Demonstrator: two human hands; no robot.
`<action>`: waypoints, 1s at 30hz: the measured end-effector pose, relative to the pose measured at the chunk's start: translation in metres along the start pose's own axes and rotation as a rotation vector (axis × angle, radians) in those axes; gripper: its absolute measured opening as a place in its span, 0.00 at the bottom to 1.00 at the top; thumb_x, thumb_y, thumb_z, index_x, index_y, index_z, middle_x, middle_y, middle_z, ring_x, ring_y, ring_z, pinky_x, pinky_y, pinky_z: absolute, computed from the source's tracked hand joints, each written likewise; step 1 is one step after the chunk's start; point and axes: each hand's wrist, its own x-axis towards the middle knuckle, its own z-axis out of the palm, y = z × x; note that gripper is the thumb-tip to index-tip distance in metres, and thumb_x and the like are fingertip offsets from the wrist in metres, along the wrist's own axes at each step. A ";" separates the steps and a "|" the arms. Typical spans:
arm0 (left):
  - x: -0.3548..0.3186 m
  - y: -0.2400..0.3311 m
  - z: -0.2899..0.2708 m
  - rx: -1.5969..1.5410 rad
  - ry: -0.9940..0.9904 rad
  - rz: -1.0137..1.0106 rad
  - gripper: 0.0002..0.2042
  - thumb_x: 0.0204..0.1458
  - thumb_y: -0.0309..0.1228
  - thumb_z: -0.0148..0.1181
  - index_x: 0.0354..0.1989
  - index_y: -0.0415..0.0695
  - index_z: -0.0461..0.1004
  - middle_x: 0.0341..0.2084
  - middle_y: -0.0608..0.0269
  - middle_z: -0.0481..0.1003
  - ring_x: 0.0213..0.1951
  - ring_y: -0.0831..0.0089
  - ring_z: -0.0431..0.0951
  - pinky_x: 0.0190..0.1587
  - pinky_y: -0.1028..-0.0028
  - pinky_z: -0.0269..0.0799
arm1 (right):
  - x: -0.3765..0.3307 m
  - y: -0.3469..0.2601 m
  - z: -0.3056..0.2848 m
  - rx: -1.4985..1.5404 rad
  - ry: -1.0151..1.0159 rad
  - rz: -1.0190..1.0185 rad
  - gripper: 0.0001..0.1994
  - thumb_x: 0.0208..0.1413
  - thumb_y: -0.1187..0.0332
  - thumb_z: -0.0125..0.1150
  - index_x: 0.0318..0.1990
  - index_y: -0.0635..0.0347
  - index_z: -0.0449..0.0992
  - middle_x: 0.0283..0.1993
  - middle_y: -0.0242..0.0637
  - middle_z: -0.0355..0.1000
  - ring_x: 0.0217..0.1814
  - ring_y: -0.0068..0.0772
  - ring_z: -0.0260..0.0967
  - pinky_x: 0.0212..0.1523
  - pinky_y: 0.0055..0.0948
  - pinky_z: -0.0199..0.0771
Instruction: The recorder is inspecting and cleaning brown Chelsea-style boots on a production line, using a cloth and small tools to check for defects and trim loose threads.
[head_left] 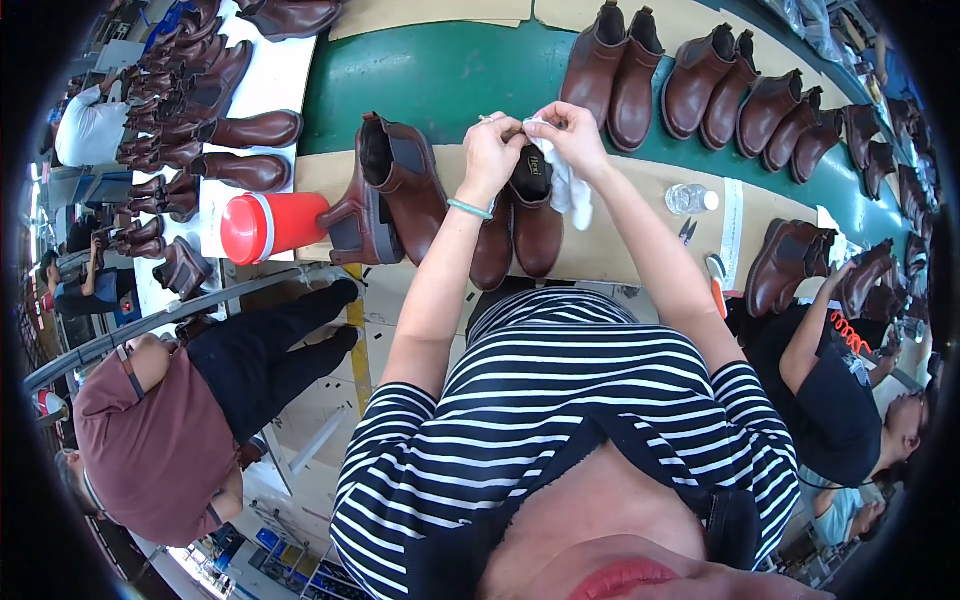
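Note:
My two hands meet at the top of a brown leather ankle boot (538, 236), whose dark insole shows inside the opening. A second brown boot (491, 245) stands close against its left side, partly behind my left forearm. My right hand (572, 138) is closed on a white cloth (570, 192) that hangs down the boot's right side. My left hand (493, 152), with a green bangle (469, 209) at the wrist, is pinched at the boot's upper rim. What lies between its fingertips is too small to make out.
Left of my forearm, one brown boot (408, 180) stands beside a tilted one (358, 222), next to a red container (268, 227). A clear bottle (690, 199) and small snips (687, 232) lie to the right. More boots (700, 85) line the green table (430, 75). People work on both sides.

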 end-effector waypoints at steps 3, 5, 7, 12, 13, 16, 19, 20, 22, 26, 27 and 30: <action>-0.003 -0.005 0.002 -0.088 0.023 -0.025 0.04 0.39 0.25 0.66 0.26 0.42 0.80 0.23 0.60 0.76 0.27 0.65 0.79 0.33 0.70 0.72 | -0.003 0.008 -0.012 0.070 0.037 0.076 0.07 0.46 0.73 0.68 0.32 0.65 0.77 0.28 0.32 0.75 0.30 0.18 0.69 0.30 0.20 0.68; -0.004 -0.009 0.002 -0.185 0.047 -0.045 0.04 0.39 0.25 0.66 0.25 0.42 0.80 0.23 0.60 0.76 0.27 0.64 0.79 0.33 0.69 0.72 | -0.005 0.005 -0.014 0.148 0.023 0.164 0.07 0.46 0.72 0.68 0.32 0.66 0.78 0.28 0.32 0.75 0.30 0.18 0.68 0.31 0.22 0.68; -0.004 -0.012 0.005 -0.042 0.064 0.004 0.04 0.38 0.26 0.66 0.25 0.42 0.80 0.22 0.59 0.76 0.27 0.63 0.78 0.32 0.68 0.71 | -0.008 -0.006 -0.006 0.035 -0.001 0.034 0.08 0.47 0.71 0.68 0.32 0.66 0.78 0.28 0.32 0.75 0.30 0.19 0.68 0.32 0.24 0.69; -0.002 -0.001 0.003 0.041 0.065 -0.013 0.04 0.39 0.26 0.66 0.24 0.42 0.80 0.21 0.59 0.76 0.27 0.63 0.78 0.32 0.68 0.71 | 0.001 0.012 -0.004 0.185 -0.019 0.108 0.08 0.46 0.73 0.69 0.32 0.67 0.78 0.29 0.32 0.76 0.30 0.18 0.68 0.31 0.21 0.68; -0.005 -0.001 0.003 0.035 0.068 -0.008 0.03 0.39 0.26 0.65 0.24 0.41 0.79 0.21 0.59 0.76 0.27 0.63 0.78 0.32 0.68 0.72 | 0.000 0.009 -0.008 0.204 -0.013 0.164 0.08 0.46 0.73 0.69 0.32 0.67 0.78 0.29 0.32 0.76 0.30 0.18 0.68 0.31 0.21 0.67; -0.004 -0.007 0.004 -0.035 0.090 -0.003 0.04 0.39 0.26 0.66 0.23 0.41 0.79 0.21 0.59 0.76 0.26 0.62 0.78 0.32 0.69 0.72 | -0.001 -0.006 0.000 0.159 -0.007 0.131 0.07 0.46 0.73 0.69 0.32 0.66 0.79 0.28 0.31 0.75 0.30 0.18 0.68 0.31 0.21 0.67; -0.004 -0.006 -0.010 0.038 0.021 -0.023 0.12 0.36 0.26 0.69 0.32 0.41 0.79 0.26 0.59 0.76 0.32 0.64 0.78 0.34 0.69 0.72 | -0.002 -0.007 0.004 0.017 -0.015 0.073 0.07 0.46 0.73 0.69 0.32 0.65 0.79 0.28 0.32 0.76 0.30 0.17 0.68 0.31 0.21 0.67; -0.009 -0.005 -0.016 -0.048 0.026 -0.035 0.17 0.34 0.22 0.70 0.38 0.40 0.77 0.32 0.60 0.76 0.37 0.67 0.78 0.42 0.70 0.72 | -0.003 -0.003 -0.009 -0.014 0.018 0.110 0.07 0.46 0.73 0.68 0.33 0.66 0.79 0.29 0.32 0.76 0.30 0.18 0.68 0.32 0.20 0.67; -0.021 -0.001 -0.040 -0.150 0.010 -0.205 0.33 0.32 0.20 0.73 0.54 0.41 0.68 0.44 0.61 0.73 0.50 0.69 0.72 0.56 0.69 0.67 | -0.005 -0.003 -0.033 0.027 0.034 0.200 0.07 0.47 0.74 0.67 0.34 0.66 0.78 0.30 0.32 0.76 0.31 0.18 0.69 0.32 0.20 0.68; -0.047 -0.022 -0.059 -0.522 -0.082 -0.308 0.24 0.42 0.20 0.70 0.50 0.37 0.70 0.42 0.60 0.75 0.47 0.72 0.75 0.53 0.73 0.70 | -0.017 -0.036 -0.038 0.090 -0.089 0.234 0.09 0.49 0.75 0.64 0.38 0.67 0.76 0.31 0.32 0.75 0.31 0.18 0.70 0.33 0.19 0.69; -0.049 -0.021 -0.055 -0.564 -0.058 -0.292 0.22 0.42 0.20 0.69 0.48 0.36 0.71 0.40 0.61 0.76 0.44 0.74 0.76 0.51 0.74 0.72 | -0.017 -0.044 -0.025 0.097 -0.136 0.215 0.08 0.49 0.75 0.64 0.38 0.67 0.77 0.31 0.32 0.75 0.31 0.18 0.70 0.33 0.19 0.69; -0.048 -0.033 -0.038 -0.495 0.074 -0.283 0.14 0.44 0.21 0.68 0.40 0.37 0.75 0.37 0.63 0.77 0.39 0.76 0.77 0.44 0.75 0.74 | -0.014 -0.056 0.019 0.012 -0.239 0.156 0.08 0.50 0.73 0.64 0.38 0.67 0.77 0.31 0.32 0.75 0.32 0.19 0.69 0.33 0.20 0.69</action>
